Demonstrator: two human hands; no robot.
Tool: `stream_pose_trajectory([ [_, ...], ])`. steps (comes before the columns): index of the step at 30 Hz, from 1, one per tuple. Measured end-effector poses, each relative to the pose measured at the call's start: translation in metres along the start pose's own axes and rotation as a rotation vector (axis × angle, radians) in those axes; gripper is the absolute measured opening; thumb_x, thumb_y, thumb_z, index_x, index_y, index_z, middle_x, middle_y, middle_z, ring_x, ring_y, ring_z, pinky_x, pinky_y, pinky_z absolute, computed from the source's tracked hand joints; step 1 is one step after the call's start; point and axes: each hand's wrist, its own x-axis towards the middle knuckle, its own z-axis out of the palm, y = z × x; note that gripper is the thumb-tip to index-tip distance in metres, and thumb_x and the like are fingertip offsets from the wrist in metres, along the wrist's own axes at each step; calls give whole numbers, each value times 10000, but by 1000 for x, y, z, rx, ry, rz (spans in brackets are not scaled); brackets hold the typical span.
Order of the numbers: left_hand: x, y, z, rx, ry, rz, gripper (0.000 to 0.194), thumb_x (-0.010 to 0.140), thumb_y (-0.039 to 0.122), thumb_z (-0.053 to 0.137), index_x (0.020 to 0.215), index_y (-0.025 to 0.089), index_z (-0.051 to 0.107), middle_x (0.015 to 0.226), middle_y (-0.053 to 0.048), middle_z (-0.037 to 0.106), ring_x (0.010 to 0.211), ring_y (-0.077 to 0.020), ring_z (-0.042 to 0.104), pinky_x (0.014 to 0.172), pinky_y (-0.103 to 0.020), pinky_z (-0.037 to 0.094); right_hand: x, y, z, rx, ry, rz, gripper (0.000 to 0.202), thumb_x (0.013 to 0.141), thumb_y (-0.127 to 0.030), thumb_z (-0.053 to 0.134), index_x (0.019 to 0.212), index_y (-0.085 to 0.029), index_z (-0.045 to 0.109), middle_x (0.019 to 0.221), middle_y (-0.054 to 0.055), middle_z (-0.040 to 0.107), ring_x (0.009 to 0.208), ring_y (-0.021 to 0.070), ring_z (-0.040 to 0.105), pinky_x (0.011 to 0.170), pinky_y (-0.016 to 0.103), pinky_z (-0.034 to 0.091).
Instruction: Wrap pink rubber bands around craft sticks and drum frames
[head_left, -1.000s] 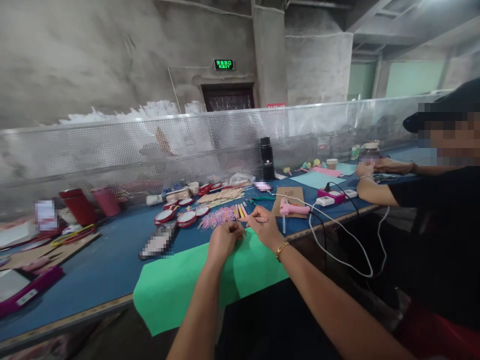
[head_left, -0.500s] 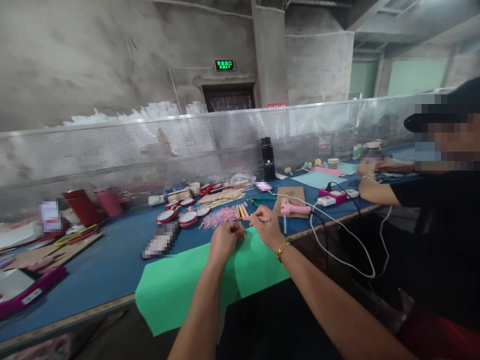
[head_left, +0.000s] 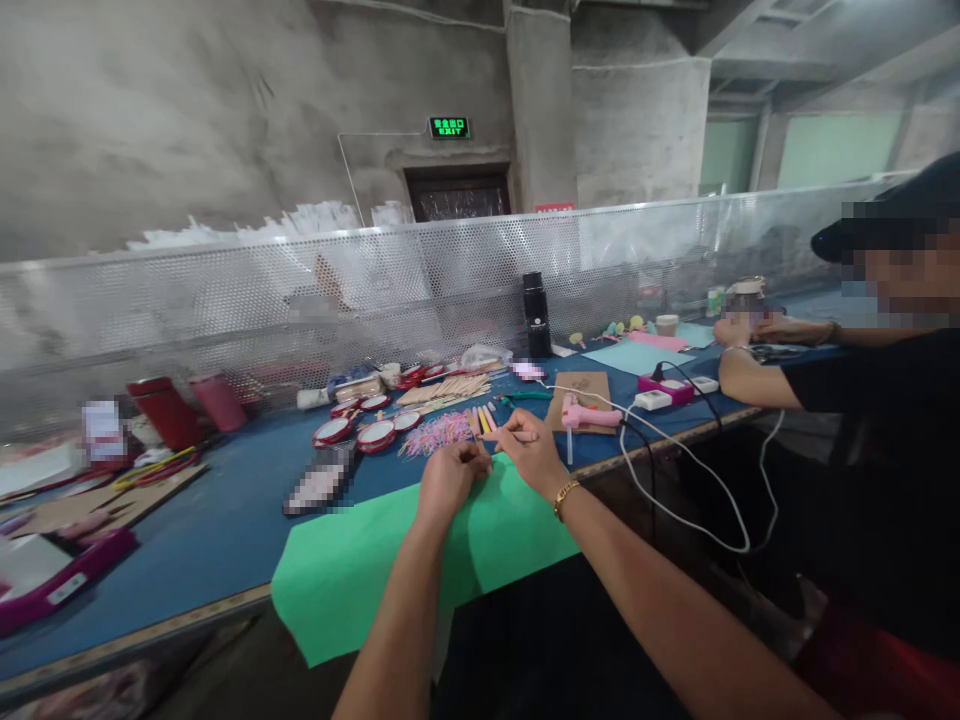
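Both my hands meet over a green sheet (head_left: 360,565), which lies at the table's front edge and hangs over it. My right hand (head_left: 534,452), with a gold bracelet at the wrist, is closed around a slim pinkish stick (head_left: 491,436) that points left. My left hand (head_left: 452,475) is beside it with fingers pinched together; what they hold, if anything, is hidden. Just beyond the hands lie a pile of thin pastel strips (head_left: 439,434) and several coloured sticks (head_left: 484,418) side by side.
Red-rimmed round pieces (head_left: 376,436) and wooden sticks (head_left: 450,391) lie behind the strips. Right of my hands are a pink glue gun (head_left: 592,414) on cardboard and a power strip (head_left: 667,391) with trailing cables. A black bottle (head_left: 535,318) stands behind. Another person (head_left: 877,375) works at right.
My hands stay over the green sheet in almost the same pose, the stick still in the right hand. The view has shifted very slightly.
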Motion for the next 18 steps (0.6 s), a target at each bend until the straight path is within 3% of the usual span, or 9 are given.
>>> stream_pose_trajectory([
  [5,0,1,0,-2,2,9,215,747,368,614,633,198,681,586,5,639,524,-137,484,531,-274,302,0,-1,0,-21,51,2,212,817,-281,562,619,-228,509,600,-20,628,598,146,573,635,270,445],
  [11,1,0,0,3,3,16,231,746,384,616,626,197,682,580,4,638,520,-138,482,527,-276,299,0,-2,0,15,-13,21,200,811,-283,593,629,-223,536,610,-20,646,600,145,590,637,269,451],
  [15,0,1,0,2,12,13,233,746,379,612,619,196,677,577,4,634,521,-136,482,526,-273,295,0,-1,0,-29,54,-1,218,816,-279,571,611,-226,520,602,-15,632,604,149,571,643,278,438],
  [18,0,2,0,-1,5,11,221,739,371,612,624,194,679,576,3,632,519,-137,479,525,-275,293,0,-1,0,-4,33,3,208,820,-278,571,626,-228,516,607,-18,636,607,148,582,647,277,440],
])
